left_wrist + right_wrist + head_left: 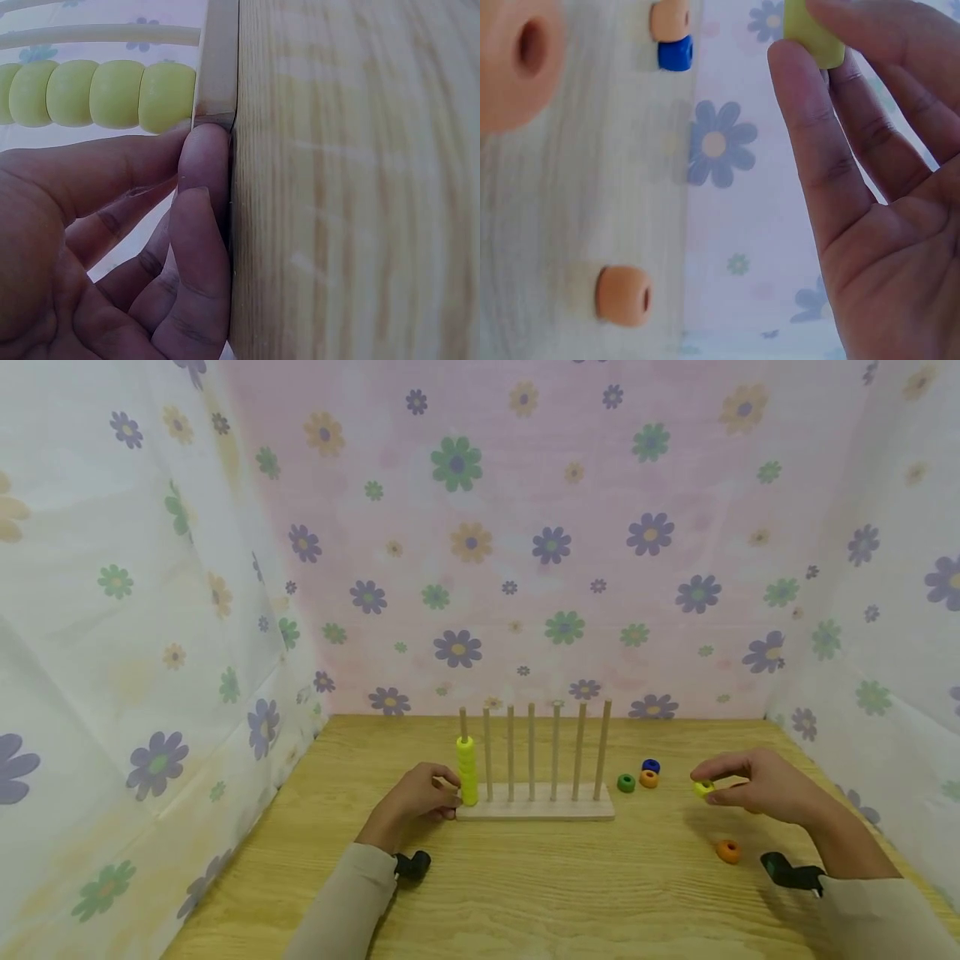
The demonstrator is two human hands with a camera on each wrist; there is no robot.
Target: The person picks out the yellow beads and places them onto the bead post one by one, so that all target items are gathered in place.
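A wooden peg rack [536,811] stands on the table, several upright pegs rising from its base. The leftmost peg carries a stack of yellow beads [467,772], seen large in the left wrist view. At the base's left end, my left hand [420,797] has curled fingers, with fingertips [204,154] against the end corner. To the right of the rack, my right hand [776,789] pinches a yellow bead [703,787] between thumb and fingers above the table. The same yellow bead [814,37] shows at the fingertips in the right wrist view.
Right of the rack lie a green bead [626,783], a blue bead [651,766] and an orange bead [649,779]. Another orange bead [728,851] lies nearer the front, and one more is mostly hidden under the right hand. Flowered cloth [525,610] encloses the back and sides.
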